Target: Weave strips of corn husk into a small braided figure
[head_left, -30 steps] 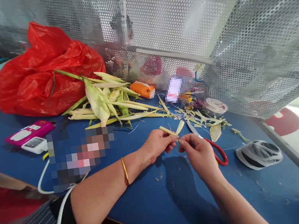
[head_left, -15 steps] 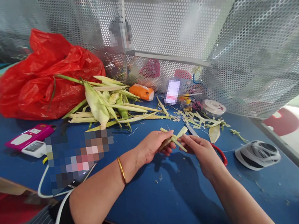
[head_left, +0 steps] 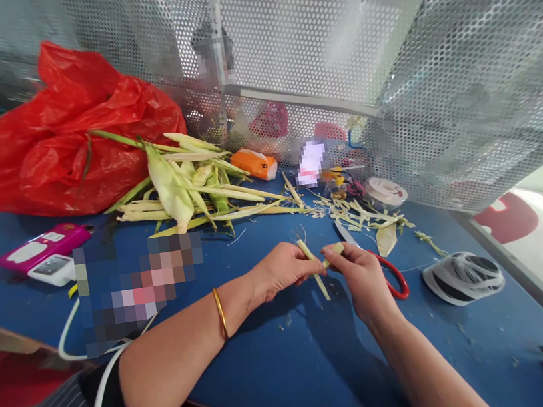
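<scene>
My left hand (head_left: 283, 270), with a gold bangle on its wrist, is closed around pale green corn husk strips. One long husk strip (head_left: 321, 287) slants down past its fingertips. My right hand (head_left: 365, 278) pinches a short husk strip (head_left: 333, 252) between thumb and fingers, right beside the left fingertips. Whether the two strips are joined is hidden by the fingers. Scissors (head_left: 397, 280) with red handles lie partly behind my right hand, blades pointing away. Farther back are scattered husk cuttings (head_left: 353, 211) and a pile of corn husks (head_left: 171, 190).
A large red plastic bag (head_left: 74, 130) stands at the back left. Nearby are an orange tissue pack (head_left: 254, 163), a tape roll (head_left: 385, 191) and a wrapped black-and-white bundle (head_left: 463, 279). A white cable (head_left: 100, 403) runs by my left arm. A perforated metal screen (head_left: 303, 37) borders the table.
The crossed husk strips have turned: one now points downward, the other lies short in my right fingers. The brownish piece under my left hand is out of sight. The view has shifted slightly.
</scene>
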`<state>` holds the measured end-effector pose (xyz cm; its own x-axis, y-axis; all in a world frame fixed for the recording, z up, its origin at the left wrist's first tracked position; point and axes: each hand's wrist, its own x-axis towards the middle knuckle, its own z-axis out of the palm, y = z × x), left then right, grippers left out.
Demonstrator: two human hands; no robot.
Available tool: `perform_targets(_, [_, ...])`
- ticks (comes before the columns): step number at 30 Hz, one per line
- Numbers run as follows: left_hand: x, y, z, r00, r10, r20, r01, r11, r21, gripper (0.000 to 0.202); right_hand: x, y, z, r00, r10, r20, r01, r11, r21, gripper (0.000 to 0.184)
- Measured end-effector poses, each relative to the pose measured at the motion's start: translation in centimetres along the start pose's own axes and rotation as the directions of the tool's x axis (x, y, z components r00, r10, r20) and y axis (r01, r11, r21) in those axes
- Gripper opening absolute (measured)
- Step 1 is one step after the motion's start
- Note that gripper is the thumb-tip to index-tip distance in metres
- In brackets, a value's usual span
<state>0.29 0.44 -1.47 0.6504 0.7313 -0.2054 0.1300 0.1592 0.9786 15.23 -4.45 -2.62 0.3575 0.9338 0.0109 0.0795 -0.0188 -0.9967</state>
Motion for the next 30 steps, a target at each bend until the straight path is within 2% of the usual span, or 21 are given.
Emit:
perform_targets(3, [-0.1, -0.1, 0.2, 0.999, -0.035, 0.026, 0.034, 0.999, 0.02, 0.028, 0.1, -0.8, -0.6, 0.986, -0.166, -0.001, 0.161, 0.959, -0.232, 0.026])
perform_targets(5, [-0.2, -0.1, 0.3, 0.999, -0.028, 0.04, 0.026, 0.999, 0.047, 0.032, 0.0, -1.2, -0.8, 0.971, -0.22, 0.096, 0.24, 0.914, -0.328, 0.023])
perform_targets(7, [-0.3, -0.1, 0.4, 0.999, -0.017, 0.045, 0.013, 0.996, 0.083, 0.036, -0.1, -1.4, -0.8, 0.969, -0.159, 0.188, 0.211, 0.931, -0.298, 0.023])
perform_targets(9, [-0.4, -0.2, 0.5, 0.999, -0.012, 0.048, 0.006, 0.993, 0.118, 0.039, -0.2, -1.4, -0.6, 0.973, -0.07, 0.219, 0.115, 0.973, -0.201, 0.024])
perform_targets(12, [-0.5, -0.1, 0.5, 0.999, -0.024, 0.039, 0.018, 0.986, 0.166, 0.04, -0.3, -1.1, -0.3, 0.986, -0.029, 0.167, 0.046, 0.994, -0.1, 0.026])
perform_targets(16, [-0.8, 0.4, 0.4, 0.998, -0.02, 0.065, 0.006, 0.979, 0.206, 0.038, -0.5, -0.6, 0.1, 0.996, -0.085, 0.035, 0.088, 0.994, -0.071, 0.023])
perform_targets(22, [-1.1, 0.8, 0.4, 0.99, 0.005, 0.142, -0.029, 0.985, 0.169, 0.037, -1.0, 0.1, 0.7, 0.985, -0.162, -0.054, 0.154, 0.98, -0.123, 0.019])
perform_targets(26, [-0.8, 0.3, 0.5, 0.993, -0.011, 0.115, 0.003, 0.998, 0.066, 0.031, -0.4, 0.1, 0.3, 0.993, -0.098, -0.06, 0.092, 0.991, -0.094, 0.024])
perform_targets(30, [-0.5, 0.4, 0.4, 0.998, -0.068, 0.004, 0.068, 0.992, -0.107, 0.038, 0.8, -0.2, -0.8, 0.987, -0.018, -0.158, 0.025, 0.999, 0.043, 0.035])
